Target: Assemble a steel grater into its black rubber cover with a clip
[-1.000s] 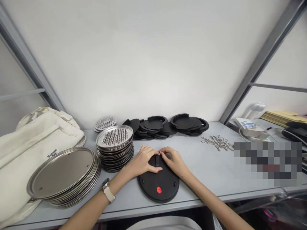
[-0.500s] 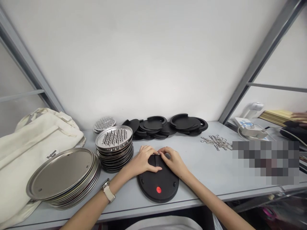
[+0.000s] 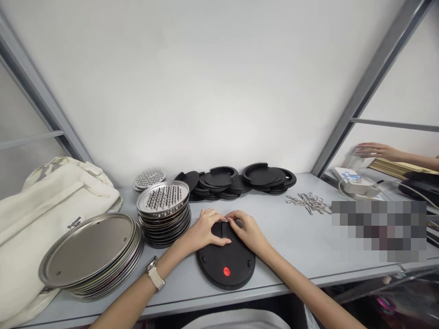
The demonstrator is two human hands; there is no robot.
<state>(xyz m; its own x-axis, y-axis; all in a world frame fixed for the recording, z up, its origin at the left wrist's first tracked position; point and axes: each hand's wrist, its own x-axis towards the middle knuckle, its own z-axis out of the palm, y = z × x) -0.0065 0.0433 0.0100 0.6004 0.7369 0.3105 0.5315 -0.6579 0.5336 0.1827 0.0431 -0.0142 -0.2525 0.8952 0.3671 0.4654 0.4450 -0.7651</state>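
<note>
A black oval base (image 3: pixel 224 256) with a red round sticker and two small pegs lies flat on the grey table in front of me. My left hand (image 3: pixel 207 230) grips its far end, thumb on the upper face beside a dark slot and fingers over the rim. From the other side, my right hand (image 3: pixel 245 228) has its fingertips pinched at the same far edge. A small shiny bit of metal shows between the fingertips of both hands; its shape is mostly hidden.
Left are stacked oval metal trays (image 3: pixel 91 244), a cream bag (image 3: pixel 55 201) and stacked round grater discs (image 3: pixel 163 208). Behind lie black rings and discs (image 3: pixel 219 178). Bent wire clips (image 3: pixel 308 202) are right. Another person's hand (image 3: pixel 380 151) reaches over a white bottle at the far right.
My hands and the black base stay almost still. At the far right, the other person's hand has risen and moved left to the white bottle.
</note>
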